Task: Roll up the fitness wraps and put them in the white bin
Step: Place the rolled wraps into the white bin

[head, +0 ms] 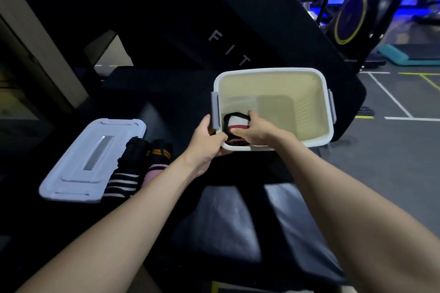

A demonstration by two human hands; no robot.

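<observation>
We reach forward over a dark padded bench (pixel 221 221), both forearms bare, to load the white bin (pixel 316 140) that stands on the dark surface ahead of us. Our left hand (pixel 206 140) curls round the bin's near-left corner, thumb over the rim beside the grey side latch (pixel 215 109), steadying it. Our right hand (pixel 253 129) is down inside, fingers bent over a rolled wrap (pixel 234 123), white and maroon with a black band, which sits against the near-left wall; whether the fingers grip it or merely press it we cannot tell for certain, though they look closed on it. We judge this the placing step for this roll: the next move calls for letting go and lifting the hand out without tugging the roll loose. To our left, beside the bin's pale lid (pixel 90 162), more wraps (pixel 140 166) lie on the dark surface, black, orange-striped, white-striped and pink, apparently waiting their turn. Beyond, gym machines (pixel 352 16) glow blue.
</observation>
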